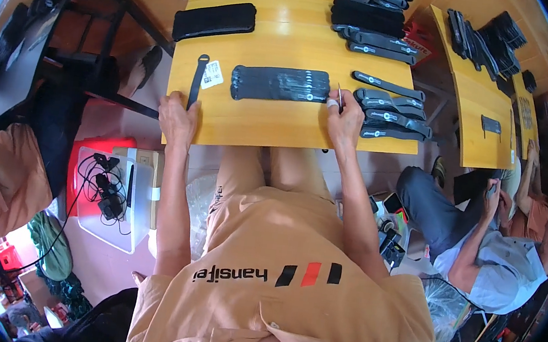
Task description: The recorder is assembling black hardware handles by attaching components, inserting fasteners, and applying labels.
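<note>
My left hand (178,118) is at the table's near left edge, its thumb and fingers closed on the lower end of a single black strap (198,78). That strap lies nearly upright in the picture, with a slotted loop at its far end. A white printed label (212,75) lies beside it. My right hand (345,122) pinches a slim, pointed tool (340,99), whose exact kind I cannot make out. Between the hands lies a flat, shiny bundle of black straps (270,84). Right of my right hand is a pile of black straps with pale printed marks (389,110).
Farther back on the yellow table (279,128) are a black strap bundle (215,21) and taller stacks (369,18). A clear plastic bin (141,213) with cables stands on the floor at left. Other people sit at both sides, and another table (476,120) is at right.
</note>
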Available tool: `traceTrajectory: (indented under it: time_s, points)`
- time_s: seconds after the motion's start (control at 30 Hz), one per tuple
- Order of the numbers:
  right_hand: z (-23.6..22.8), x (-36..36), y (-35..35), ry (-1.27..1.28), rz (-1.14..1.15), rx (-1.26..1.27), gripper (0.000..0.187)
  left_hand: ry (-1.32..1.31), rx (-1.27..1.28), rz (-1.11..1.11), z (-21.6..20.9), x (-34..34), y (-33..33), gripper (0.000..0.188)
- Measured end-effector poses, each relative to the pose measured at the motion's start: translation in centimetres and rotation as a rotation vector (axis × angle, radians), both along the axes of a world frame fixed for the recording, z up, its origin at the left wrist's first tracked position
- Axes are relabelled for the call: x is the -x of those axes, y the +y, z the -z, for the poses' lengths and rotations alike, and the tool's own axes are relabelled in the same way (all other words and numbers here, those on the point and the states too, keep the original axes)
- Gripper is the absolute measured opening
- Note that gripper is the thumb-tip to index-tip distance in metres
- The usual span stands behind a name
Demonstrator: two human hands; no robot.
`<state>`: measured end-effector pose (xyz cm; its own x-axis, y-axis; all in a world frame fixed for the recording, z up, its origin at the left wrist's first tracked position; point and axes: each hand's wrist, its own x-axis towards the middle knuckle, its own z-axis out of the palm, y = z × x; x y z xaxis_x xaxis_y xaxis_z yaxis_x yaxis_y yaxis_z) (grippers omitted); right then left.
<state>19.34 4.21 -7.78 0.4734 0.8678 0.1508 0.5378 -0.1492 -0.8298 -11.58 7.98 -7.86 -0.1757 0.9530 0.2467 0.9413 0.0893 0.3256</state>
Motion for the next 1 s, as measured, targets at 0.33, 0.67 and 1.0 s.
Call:
traceTrajectory:
  time_s: [0.33, 0.67, 1.0]
  points:
    - [-0.2, 3.5, -3.3, 0.197, -0.292, -0.053, 0.010, -1.160, 0.318, -0.015, 3.4, 3.2, 0.7, 0.012]
    - [-2.4, 7.9, -4.3, 0.566, -0.424, -0.041, 0.019, -1.782, 0.208, 0.127, -3.2, -7.5, -5.0, 0.014]
    - [-2.8, 4.4, -4.8, 0.860, -0.296, 0.142, 0.007, -1.985, 0.300, 0.090, -2.1, -9.0, -6.1, 0.012]
